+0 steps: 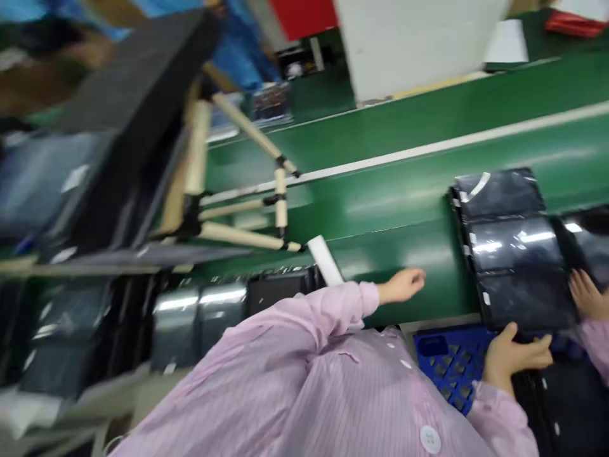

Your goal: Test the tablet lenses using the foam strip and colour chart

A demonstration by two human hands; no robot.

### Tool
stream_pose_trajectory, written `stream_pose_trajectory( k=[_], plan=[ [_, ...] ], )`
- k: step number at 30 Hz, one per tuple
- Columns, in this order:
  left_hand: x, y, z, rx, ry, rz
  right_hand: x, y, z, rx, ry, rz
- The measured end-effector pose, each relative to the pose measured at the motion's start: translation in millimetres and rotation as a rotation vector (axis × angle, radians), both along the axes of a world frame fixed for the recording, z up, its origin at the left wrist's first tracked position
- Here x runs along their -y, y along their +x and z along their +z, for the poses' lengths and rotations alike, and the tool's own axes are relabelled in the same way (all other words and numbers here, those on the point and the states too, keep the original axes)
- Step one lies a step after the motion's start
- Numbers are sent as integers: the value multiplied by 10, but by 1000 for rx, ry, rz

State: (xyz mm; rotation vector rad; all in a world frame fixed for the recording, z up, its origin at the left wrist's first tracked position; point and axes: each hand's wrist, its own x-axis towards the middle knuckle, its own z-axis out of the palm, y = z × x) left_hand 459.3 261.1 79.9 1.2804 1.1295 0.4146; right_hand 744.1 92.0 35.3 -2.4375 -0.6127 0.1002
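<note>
My left hand (402,285) hovers over the green floor in front of my body, its fingers curled together with nothing visible in them. My right hand (516,357) is at the lower right, thumb and fingers spread, just by the near end of a stack of dark packs in clear glossy plastic (516,244). Whether it touches the stack I cannot tell. A blue plastic crate (450,362) with a lattice pattern lies partly under my right wrist. More dark packs (575,406) are at the bottom right.
Another person's hand (590,295) in a pink sleeve touches the stack's right side. A pale tube frame (242,235) with black joints stands left of centre. Rows of wrapped dark packs (200,317) lie at left. A white panel (419,44) stands at the back.
</note>
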Motion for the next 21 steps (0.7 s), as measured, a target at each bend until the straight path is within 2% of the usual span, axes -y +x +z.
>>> stream_pose_trajectory(
  k=[2, 5, 8, 10, 13, 16, 18, 21],
  plan=[
    [623, -619, 51, -30, -13, 30, -69, -527, -52, -77, -22, 299],
    [1320, -1615, 152, -113, -11, 245, -299, -1380, -148, -334, -105, 885],
    [1758, -2741, 292, -260, 30, 576, -585, -2237, -173, -595, -234, 1364],
    [1977, -3541, 379, -397, 60, 812, -761, -2768, -161, -706, -313, 1530],
    [2279, -4698, 425, -620, 51, 1125, -980, -3472, -151, -782, -392, 1558],
    [2531, -5647, 315, -779, -47, 1307, -1137, -3997, -143, -792, -434, 1471],
    [2635, -6106, 175, -817, -148, 1349, -1198, -4211, -115, -775, -449, 1410],
    [2707, -6539, -21, -788, -308, 1344, -1209, -4345, -29, -741, -460, 1327]
  ],
)
